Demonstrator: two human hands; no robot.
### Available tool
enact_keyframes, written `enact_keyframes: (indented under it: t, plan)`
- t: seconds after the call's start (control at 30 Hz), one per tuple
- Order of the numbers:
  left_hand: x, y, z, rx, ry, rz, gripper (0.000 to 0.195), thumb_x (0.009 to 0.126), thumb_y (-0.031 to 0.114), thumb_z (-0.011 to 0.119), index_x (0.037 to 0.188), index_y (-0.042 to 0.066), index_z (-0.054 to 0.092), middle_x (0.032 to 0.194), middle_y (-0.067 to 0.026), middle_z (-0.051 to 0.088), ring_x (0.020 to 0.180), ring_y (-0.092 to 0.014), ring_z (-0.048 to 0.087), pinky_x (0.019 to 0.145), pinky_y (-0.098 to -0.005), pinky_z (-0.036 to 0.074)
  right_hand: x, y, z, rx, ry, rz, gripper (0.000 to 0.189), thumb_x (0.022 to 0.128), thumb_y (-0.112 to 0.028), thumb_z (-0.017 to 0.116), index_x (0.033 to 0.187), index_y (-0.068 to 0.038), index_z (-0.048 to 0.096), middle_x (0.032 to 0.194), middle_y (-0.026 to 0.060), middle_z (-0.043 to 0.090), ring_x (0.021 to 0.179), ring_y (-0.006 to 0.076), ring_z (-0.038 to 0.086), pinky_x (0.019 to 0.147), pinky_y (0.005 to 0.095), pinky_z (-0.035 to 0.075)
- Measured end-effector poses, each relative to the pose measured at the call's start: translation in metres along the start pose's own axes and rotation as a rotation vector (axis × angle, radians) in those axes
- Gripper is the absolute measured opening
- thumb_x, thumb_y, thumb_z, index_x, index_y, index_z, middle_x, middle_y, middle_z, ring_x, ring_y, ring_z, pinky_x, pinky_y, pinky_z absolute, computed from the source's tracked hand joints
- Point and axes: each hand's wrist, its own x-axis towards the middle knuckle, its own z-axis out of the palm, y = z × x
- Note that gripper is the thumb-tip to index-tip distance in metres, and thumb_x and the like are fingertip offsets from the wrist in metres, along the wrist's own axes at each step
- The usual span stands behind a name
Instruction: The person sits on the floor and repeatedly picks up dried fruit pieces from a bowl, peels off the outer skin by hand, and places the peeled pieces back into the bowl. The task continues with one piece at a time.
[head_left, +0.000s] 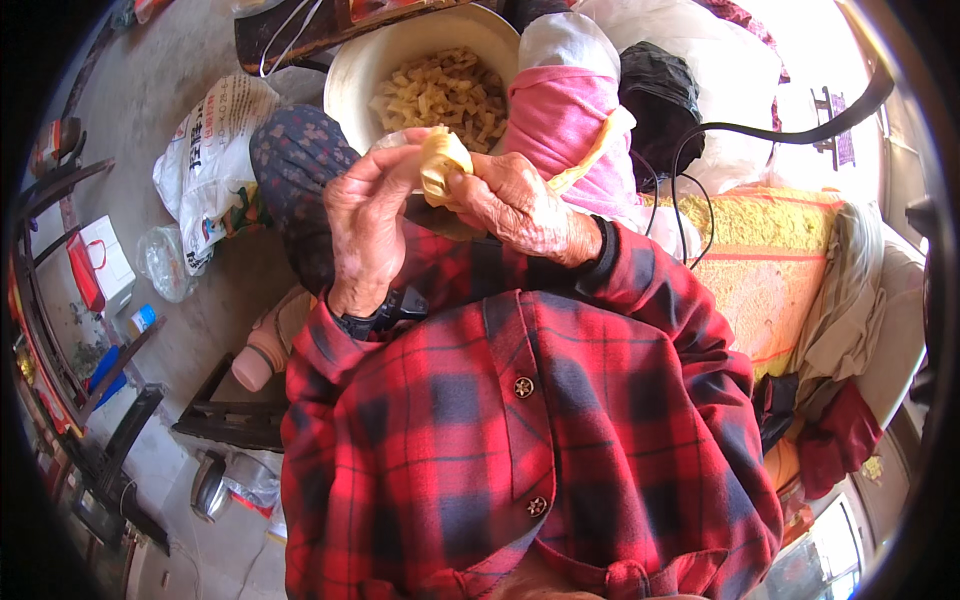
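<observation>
My right hand (521, 202) pinches a coiled pale yellow strip (444, 161) between thumb and fingers, above my lap. From the left, my left hand (371, 225) holds the same coil with its fingertips; its palm is hollow and partly turned up. A loose tail of yellow strip (600, 154) emerges beyond my right hand and lies across the pink cloth (559, 112) on my right leg. Just past my hands is a cream-coloured basin (349, 90). Inside it lies a heap of small pale yellow pieces (442, 94). What the strip is made of cannot be told.
A dark wooden edge (262, 37) overhangs the basin's left. White printed sack (217, 157) and clear plastic bag (166, 262) lie on the left floor. At right are a black plastic bag (656, 94), black cable (795, 135) and yellow-orange towel-covered seat (765, 277).
</observation>
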Motion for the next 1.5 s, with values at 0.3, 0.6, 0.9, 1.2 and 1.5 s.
enact_keyframes:
  t: [0.3,0.6,0.9,1.2,1.5]
  plan:
    - [-0.004,0.003,0.010,0.166,-0.065,0.042,0.026,0.092,0.007,0.061,0.115,-0.006,0.064,0.118,-0.0109,0.065,0.100,-0.015,0.063,0.091,-0.0276,0.049,-0.001,0.002,0.007,0.197,-0.014,0.182,0.024,0.099,-0.016,0.046,0.085,0.003,0.049,0.068,0.0183,0.050,0.055,0.0365,0.053,0.053,0.0434,0.042]
    - [-0.005,0.000,0.002,-0.168,-0.191,-0.041,0.027,0.088,0.013,0.056,0.109,-0.004,0.062,0.134,-0.0166,0.052,0.122,-0.027,0.051,0.103,-0.0376,0.041,-0.002,-0.009,0.007,0.111,-0.051,0.182,0.024,0.100,-0.017,0.048,0.090,0.004,0.048,0.067,0.0226,0.051,0.062,0.0416,0.056,0.056,0.0457,0.042]
    - [-0.004,0.000,0.002,-0.028,-0.123,-0.003,0.025,0.087,0.015,0.058,0.104,-0.002,0.063,0.135,-0.0185,0.051,0.113,-0.027,0.056,0.103,-0.0393,0.042,-0.005,-0.005,0.011,-0.036,0.021,0.053,0.014,0.097,-0.010,0.050,0.094,0.003,0.048,0.065,0.0224,0.050,0.059,0.0432,0.052,0.053,0.0473,0.039]
    - [-0.004,0.000,0.004,-0.101,-0.212,0.029,0.017,0.087,0.011,0.059,0.091,-0.004,0.067,0.122,-0.0129,0.058,0.109,-0.021,0.056,0.097,-0.0307,0.042,-0.010,0.004,0.015,-0.125,0.008,0.065,0.015,0.095,-0.012,0.053,0.097,0.002,0.050,0.057,0.0155,0.043,0.045,0.0376,0.051,0.043,0.0474,0.038]
    - [-0.002,0.004,0.002,0.302,-0.130,0.044,0.016,0.088,0.016,0.064,0.094,0.001,0.063,0.114,-0.0070,0.058,0.090,-0.008,0.056,0.074,-0.0204,0.046,-0.008,0.002,0.001,-0.802,0.028,-0.320,0.019,0.080,-0.013,0.063,0.083,0.001,0.049,0.057,0.0045,0.044,0.040,0.0199,0.048,0.040,0.0367,0.042]
